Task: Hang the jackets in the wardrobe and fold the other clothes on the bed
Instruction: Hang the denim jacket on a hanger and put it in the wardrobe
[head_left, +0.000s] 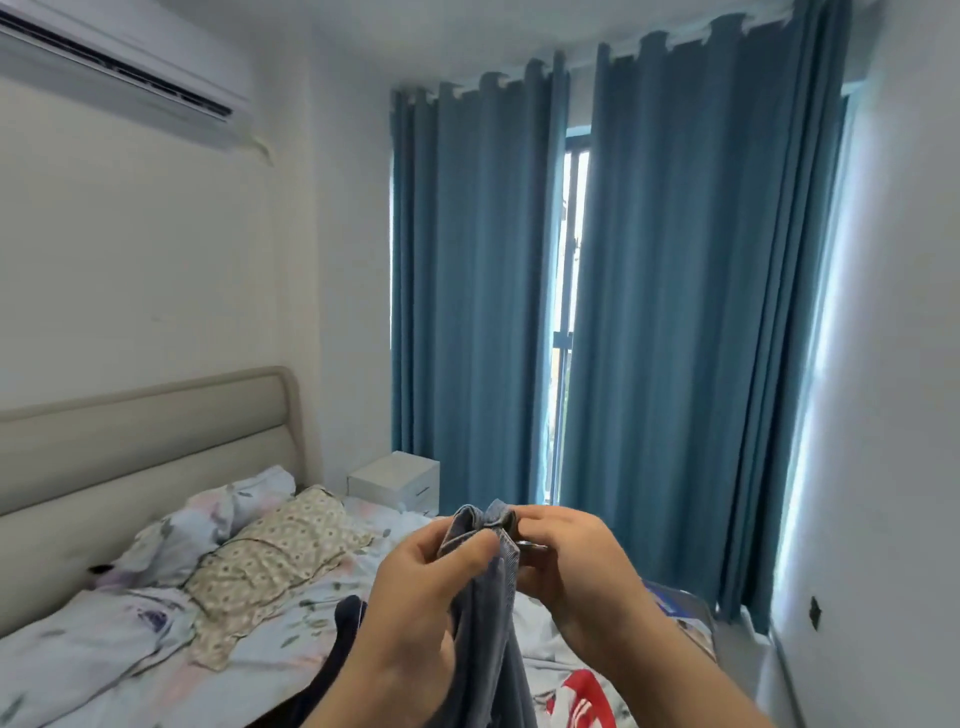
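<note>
Head cam: left hand (410, 597) and right hand (566, 561) are both raised, fingers curled tight and pinching the top edge of a denim garment (485, 618). My guess is they're lining up the edges to fold it. It hangs just above the bed (93, 649), with open bedding off to the left.

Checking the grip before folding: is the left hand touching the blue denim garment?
Touching. The head view shows the left hand pinching the blue denim garment near its top edge.

Bare left grip (415, 587), bare right grip (576, 561), forearms (691, 670) unsleeved to frame edge
</note>
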